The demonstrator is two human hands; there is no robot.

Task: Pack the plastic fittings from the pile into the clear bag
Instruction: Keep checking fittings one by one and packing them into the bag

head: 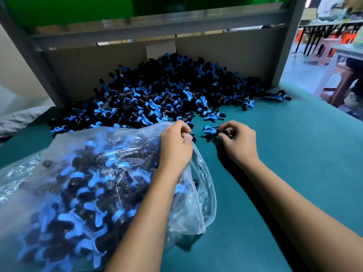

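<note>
My left hand [175, 143] pinches the upper rim of the crinkled clear plastic bag [82, 185], which lies on its side on the teal tabletop [294, 154], already well filled with black-and-blue plastic fittings and its mouth facing right. My right hand [238, 142], just right of the bag's mouth, has its fingers curled round one black plastic fitting with a blue winged handle [211, 130], apparently still touching the tabletop, though blur prevents certainty. The large pile of black-and-blue plastic fittings [163, 91] sits beyond both hands, heaped against a grey board backstop [235, 55], with a few strays lying to its right.
</note>
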